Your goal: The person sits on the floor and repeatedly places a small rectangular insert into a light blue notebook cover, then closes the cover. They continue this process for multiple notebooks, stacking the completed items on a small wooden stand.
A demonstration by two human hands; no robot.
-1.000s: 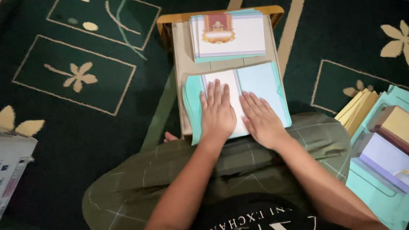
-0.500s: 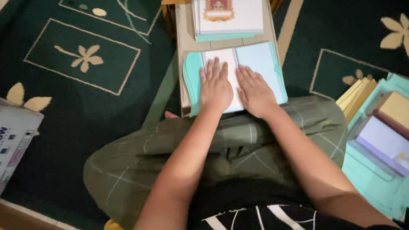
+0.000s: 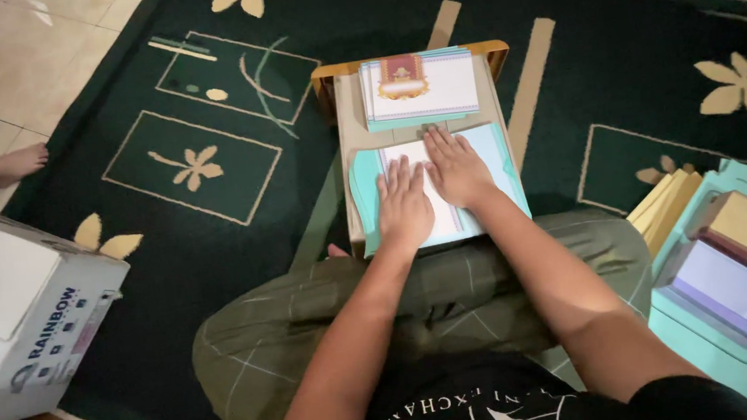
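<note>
A small wooden table [image 3: 354,102] stands on the carpet in front of my crossed legs. On its near half lies an open light-blue card folder [image 3: 502,175] with a white sheet inside. My left hand [image 3: 405,207] presses flat on the sheet, fingers together and pointing away. Beside it my right hand [image 3: 456,167] lies flat on the same sheet, fingers slightly spread. Neither hand grips anything. A stack of white printed cards [image 3: 421,87] with a red and gold emblem sits on the table's far half.
A dark green carpet [image 3: 212,244] with cream flower patterns covers the floor. A white cardboard box [image 3: 23,317] stands at the left. At the right lie stacks of teal folders, lilac sheets [image 3: 733,289] and yellow cards [image 3: 665,200]. Another person's foot [image 3: 13,164] shows at far left.
The view has tilted and shifted, so the table sits lower and more centred. My right hand has slid a little farther up the sheet; the left stays flat.
</note>
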